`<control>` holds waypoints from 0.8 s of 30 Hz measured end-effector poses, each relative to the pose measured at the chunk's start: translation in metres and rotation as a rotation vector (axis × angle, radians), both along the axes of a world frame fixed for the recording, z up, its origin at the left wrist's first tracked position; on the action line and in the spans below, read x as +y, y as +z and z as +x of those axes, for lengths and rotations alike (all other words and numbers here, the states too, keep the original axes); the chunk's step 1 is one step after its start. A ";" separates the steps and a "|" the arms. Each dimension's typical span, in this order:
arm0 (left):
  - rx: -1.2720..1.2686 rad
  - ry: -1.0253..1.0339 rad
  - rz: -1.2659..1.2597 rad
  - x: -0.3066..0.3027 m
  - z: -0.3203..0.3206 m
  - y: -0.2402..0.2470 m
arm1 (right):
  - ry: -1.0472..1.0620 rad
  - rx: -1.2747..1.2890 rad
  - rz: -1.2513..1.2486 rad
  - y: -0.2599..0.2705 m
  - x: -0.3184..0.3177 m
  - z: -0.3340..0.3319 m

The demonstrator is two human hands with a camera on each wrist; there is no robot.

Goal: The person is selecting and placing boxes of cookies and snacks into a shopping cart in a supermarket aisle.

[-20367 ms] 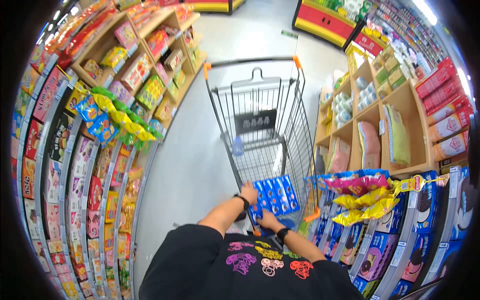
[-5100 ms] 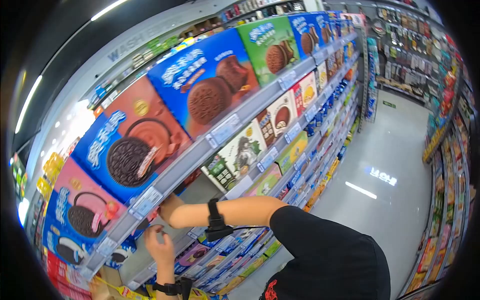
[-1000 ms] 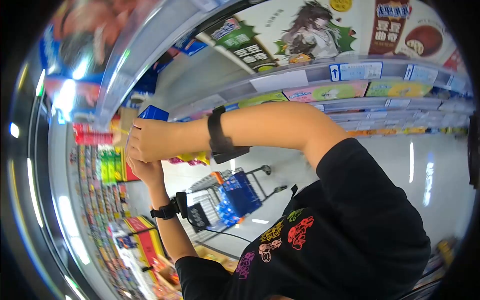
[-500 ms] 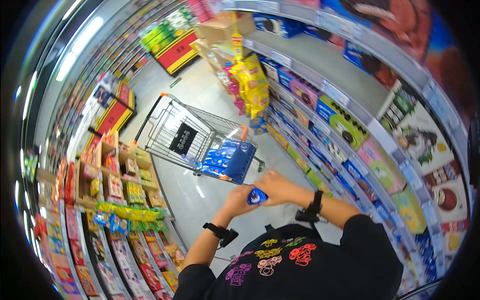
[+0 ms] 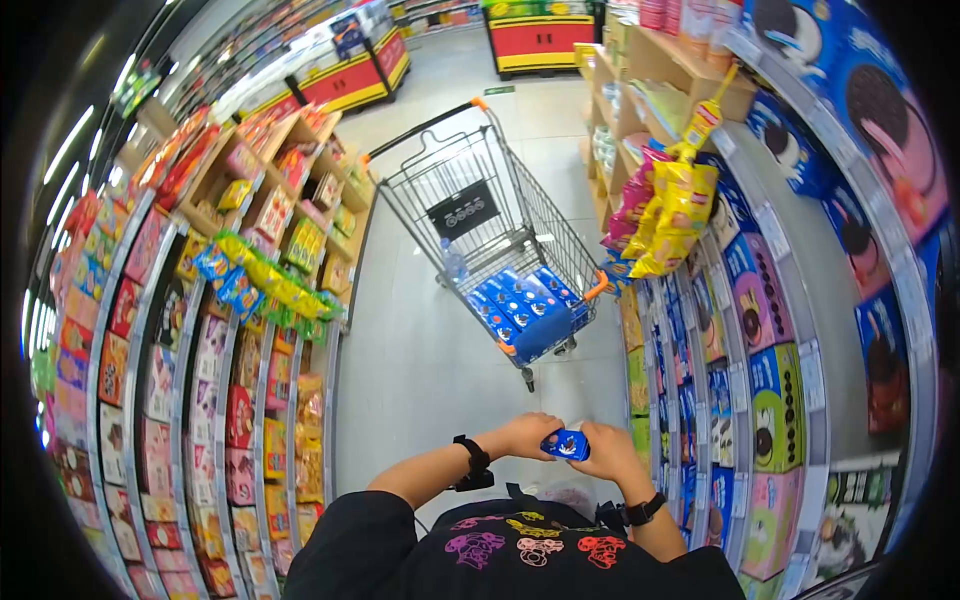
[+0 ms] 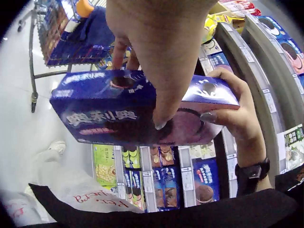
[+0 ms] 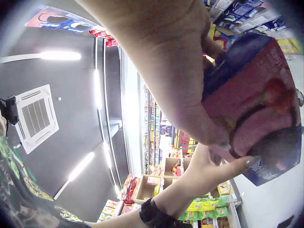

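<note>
Both hands hold a blue and pink cookie box (image 5: 566, 444) in front of the shirt, in the aisle. My left hand (image 5: 525, 436) grips one end, its thumb across the printed front in the left wrist view. Round the other end is my right hand (image 5: 610, 452), its thumb on the pink part of the front. The right wrist view shows the box (image 7: 259, 118) close up, with both thumbs on its face. Ahead of the hands stands a wire shopping cart (image 5: 464, 210), with several blue cookie boxes (image 5: 515, 300) lying in it.
Snack shelves (image 5: 215, 400) line the left. Cookie shelves (image 5: 810, 370) run along the right, with a gap between boxes on an upper level. Yellow snack bags (image 5: 675, 220) hang beside the cart. A water bottle (image 5: 455, 262) is in the cart.
The hands have come down from the shelf to the front of the body with the cookie box. The view has turned from the shelf toward the aisle and cart.
</note>
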State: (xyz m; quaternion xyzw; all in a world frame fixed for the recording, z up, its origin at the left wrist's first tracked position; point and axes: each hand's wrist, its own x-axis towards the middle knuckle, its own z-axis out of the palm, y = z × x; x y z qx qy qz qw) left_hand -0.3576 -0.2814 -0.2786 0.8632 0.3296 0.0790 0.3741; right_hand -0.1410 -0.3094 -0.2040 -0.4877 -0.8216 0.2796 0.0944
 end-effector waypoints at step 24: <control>0.297 0.024 0.271 0.291 -0.021 0.110 | -0.119 0.184 0.193 0.019 0.250 0.019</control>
